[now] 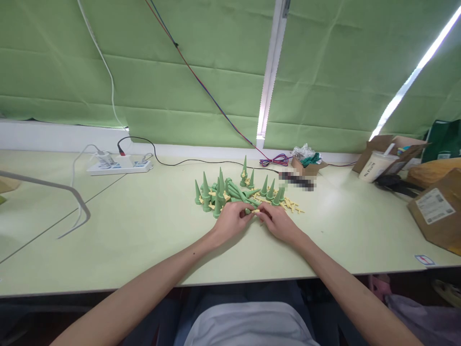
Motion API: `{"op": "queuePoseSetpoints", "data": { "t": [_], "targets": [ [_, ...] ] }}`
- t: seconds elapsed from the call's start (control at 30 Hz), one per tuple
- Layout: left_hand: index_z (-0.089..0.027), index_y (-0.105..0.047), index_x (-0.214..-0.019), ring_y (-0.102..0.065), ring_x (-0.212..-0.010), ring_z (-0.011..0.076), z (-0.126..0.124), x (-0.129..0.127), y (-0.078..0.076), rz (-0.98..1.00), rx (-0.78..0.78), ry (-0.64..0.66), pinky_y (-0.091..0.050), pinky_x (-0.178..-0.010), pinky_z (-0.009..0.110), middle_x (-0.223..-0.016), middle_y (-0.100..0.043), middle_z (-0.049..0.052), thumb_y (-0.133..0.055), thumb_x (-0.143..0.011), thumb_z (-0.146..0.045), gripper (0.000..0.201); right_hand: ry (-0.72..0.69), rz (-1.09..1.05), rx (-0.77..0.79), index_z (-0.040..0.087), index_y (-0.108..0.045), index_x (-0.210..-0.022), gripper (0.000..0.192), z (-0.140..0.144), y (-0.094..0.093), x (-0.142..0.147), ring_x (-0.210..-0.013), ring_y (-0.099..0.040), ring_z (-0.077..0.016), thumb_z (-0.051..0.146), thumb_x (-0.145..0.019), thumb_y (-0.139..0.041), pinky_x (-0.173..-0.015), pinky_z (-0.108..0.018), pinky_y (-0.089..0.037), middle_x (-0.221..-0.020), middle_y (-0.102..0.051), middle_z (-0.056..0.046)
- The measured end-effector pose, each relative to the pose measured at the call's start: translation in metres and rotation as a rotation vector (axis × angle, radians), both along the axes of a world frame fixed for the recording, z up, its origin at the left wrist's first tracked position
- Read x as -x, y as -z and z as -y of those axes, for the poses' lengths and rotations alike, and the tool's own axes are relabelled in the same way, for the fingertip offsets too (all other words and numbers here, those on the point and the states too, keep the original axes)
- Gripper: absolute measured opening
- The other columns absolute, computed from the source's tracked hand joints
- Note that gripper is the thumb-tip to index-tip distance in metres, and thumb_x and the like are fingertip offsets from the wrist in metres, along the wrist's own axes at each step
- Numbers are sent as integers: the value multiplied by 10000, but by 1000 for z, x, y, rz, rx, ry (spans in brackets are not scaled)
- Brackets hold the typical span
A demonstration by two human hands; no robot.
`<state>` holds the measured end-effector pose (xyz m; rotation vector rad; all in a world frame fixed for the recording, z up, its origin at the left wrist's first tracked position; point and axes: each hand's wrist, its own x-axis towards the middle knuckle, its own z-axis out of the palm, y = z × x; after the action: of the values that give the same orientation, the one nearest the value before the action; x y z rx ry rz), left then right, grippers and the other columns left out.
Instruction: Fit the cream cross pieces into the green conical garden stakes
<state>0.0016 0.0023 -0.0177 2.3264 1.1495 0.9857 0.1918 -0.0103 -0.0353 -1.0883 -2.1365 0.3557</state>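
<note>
Where fingers meet: crowded green cones [230, 192].

— Looks like a small assembly workroom: long pale worktable [144, 240], power strip [118, 166] with cables.

— Agreed. Green fabric screens [180, 72] behind, cardboard boxes [437, 209] at the right, a takeaway cup [376, 166], heaps of identical green plastic cones [230, 192].

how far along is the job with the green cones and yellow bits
Done, it seems: several green cones stand upright and some carry a yellow piece. In hand: the left hand and right hand meet on one lying cone, with a yellow bit at the fingertips. Left: loose yellow pieces beside the pile, and lying cones in the middle.
</note>
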Motion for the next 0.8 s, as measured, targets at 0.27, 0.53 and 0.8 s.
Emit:
{"op": "queuePoseSetpoints", "data": {
  "t": [0.27,0.53,0.8],
  "targets": [
    [-192,-758,-950,-536,-561,110,1,0,-2,1,2,-8,-406,-577,225,-765,-727,16,-594,-814,-176,213,10,-42,11,224,-552,-1021,131,1,0,0,-651,-577,-174,302,-964,-464,-600,-272,-413,-771,-639,-18],
    [-191,-753,-955,-516,-534,103,0,0,0,-13,11,-7,-400,-572,226,-722,-713,9,-595,-828,-207,203,-14,-55,6,217,-546,-949,111,1,0,0,-705,-590,-177,265,-967,-448,-641,-276,-417,-788,-635,-22],
    [-180,-754,-915,-548,-561,115,1,-1,1,-13,8,-2,-409,-581,232,-744,-721,21,-601,-824,-213,181,7,6,-5,214,-544,-887,160,1,1,-1,-632,-544,-165,275,-979,-429,-614,-271,-386,-714,-603,-7]
  ]
}}
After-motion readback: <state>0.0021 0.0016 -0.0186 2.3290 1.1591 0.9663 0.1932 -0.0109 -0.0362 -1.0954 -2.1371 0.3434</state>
